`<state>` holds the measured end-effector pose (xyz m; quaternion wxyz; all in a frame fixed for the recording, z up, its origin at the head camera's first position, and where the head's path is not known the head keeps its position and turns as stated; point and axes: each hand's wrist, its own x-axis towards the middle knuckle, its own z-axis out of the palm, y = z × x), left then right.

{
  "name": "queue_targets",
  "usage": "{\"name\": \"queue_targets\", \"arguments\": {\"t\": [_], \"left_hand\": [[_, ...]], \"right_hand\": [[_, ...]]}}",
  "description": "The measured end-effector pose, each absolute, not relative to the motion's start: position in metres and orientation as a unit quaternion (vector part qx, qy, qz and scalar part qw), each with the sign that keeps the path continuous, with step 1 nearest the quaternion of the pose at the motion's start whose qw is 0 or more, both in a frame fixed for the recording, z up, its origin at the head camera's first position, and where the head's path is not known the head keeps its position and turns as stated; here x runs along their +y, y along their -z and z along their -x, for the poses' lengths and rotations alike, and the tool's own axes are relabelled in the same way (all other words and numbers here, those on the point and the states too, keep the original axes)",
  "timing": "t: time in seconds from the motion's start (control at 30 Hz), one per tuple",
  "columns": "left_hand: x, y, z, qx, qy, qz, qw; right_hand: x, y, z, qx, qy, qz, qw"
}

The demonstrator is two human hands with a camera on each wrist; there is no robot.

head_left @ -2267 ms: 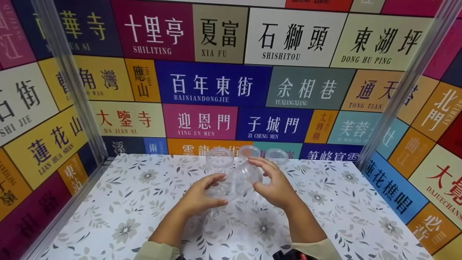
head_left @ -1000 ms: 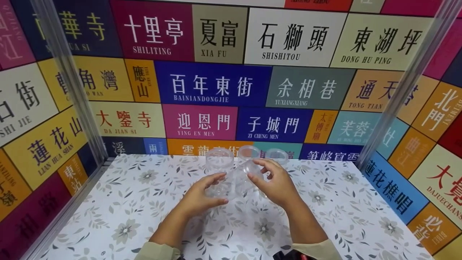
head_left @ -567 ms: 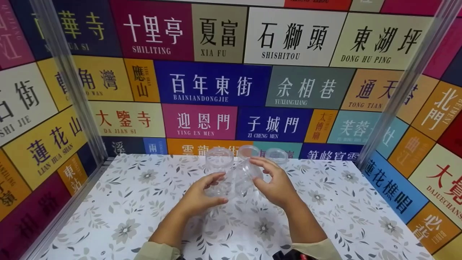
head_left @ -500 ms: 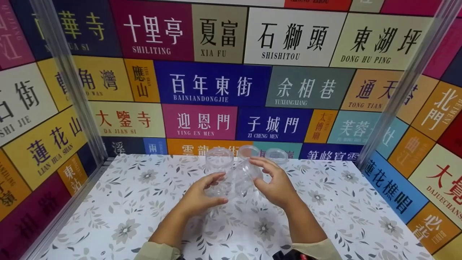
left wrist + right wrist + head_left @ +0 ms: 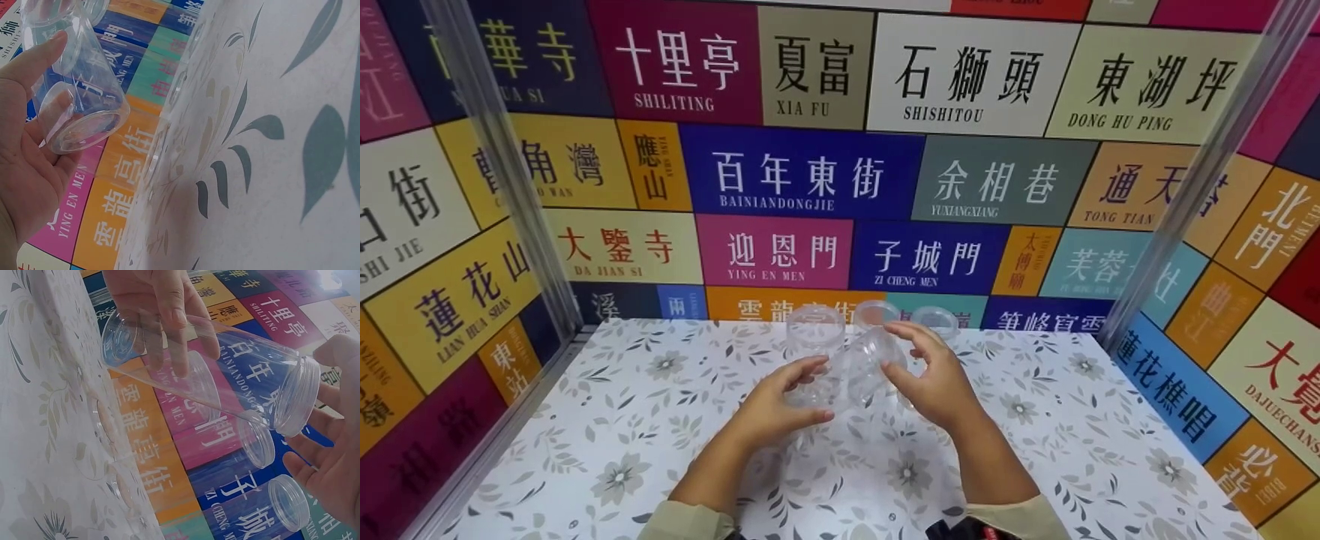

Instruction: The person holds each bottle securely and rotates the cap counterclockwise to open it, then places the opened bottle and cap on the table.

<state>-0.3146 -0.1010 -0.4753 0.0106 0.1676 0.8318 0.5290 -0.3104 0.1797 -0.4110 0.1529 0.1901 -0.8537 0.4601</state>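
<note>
Between the hands a clear plastic jar (image 5: 864,379) is held tilted, its top end toward the right hand. My left hand (image 5: 781,401) grips the jar's body near the base; in the left wrist view the thumb lies across the clear wall (image 5: 84,79). At the other end my right hand (image 5: 934,382) has thumb and fingers around the clear ribbed lid (image 5: 298,396). The jar's inside looks bare in the right wrist view. Behind it stand similar clear jars: one at left (image 5: 815,330), one in the middle (image 5: 876,311) and one at right (image 5: 936,321).
The table (image 5: 622,420) has a white cover with grey flowers and leaves. Coloured panels (image 5: 810,172) with lettering rise behind and at both sides, with metal posts (image 5: 551,277) at the corners. A small black object (image 5: 949,531) shows at the bottom edge.
The right hand's fingers and thumb have shifted back and forth around the lid end, and the jar's tilt has changed slightly. The left hand and the standing jars stay where they were.
</note>
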Motion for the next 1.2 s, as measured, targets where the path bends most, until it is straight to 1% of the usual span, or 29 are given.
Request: {"name": "queue_targets", "arguments": {"t": [0.13, 0.33, 0.47, 0.77, 1.2], "left_hand": [[-0.1014, 0.476, 0.3146, 0.83, -0.53, -0.17, 0.011], [-0.101, 0.476, 0.3142, 0.829, -0.532, -0.175, 0.009], [-0.1008, 0.475, 0.3142, 0.826, -0.533, -0.182, 0.009], [-0.1017, 0.4748, 0.314, 0.824, -0.537, -0.177, 0.016], [-0.1009, 0.4741, 0.3146, 0.826, -0.531, -0.188, 0.018]], "right_hand": [[0.1793, 0.4101, 0.3109, -0.866, -0.443, -0.163, 0.162], [0.1779, 0.4111, 0.3119, -0.889, -0.413, -0.13, 0.151], [0.1773, 0.4113, 0.3117, -0.892, -0.407, -0.125, 0.151], [0.1768, 0.4092, 0.3096, -0.882, -0.428, -0.14, 0.142], [0.1795, 0.4108, 0.3078, -0.85, -0.455, -0.217, 0.153]]}}
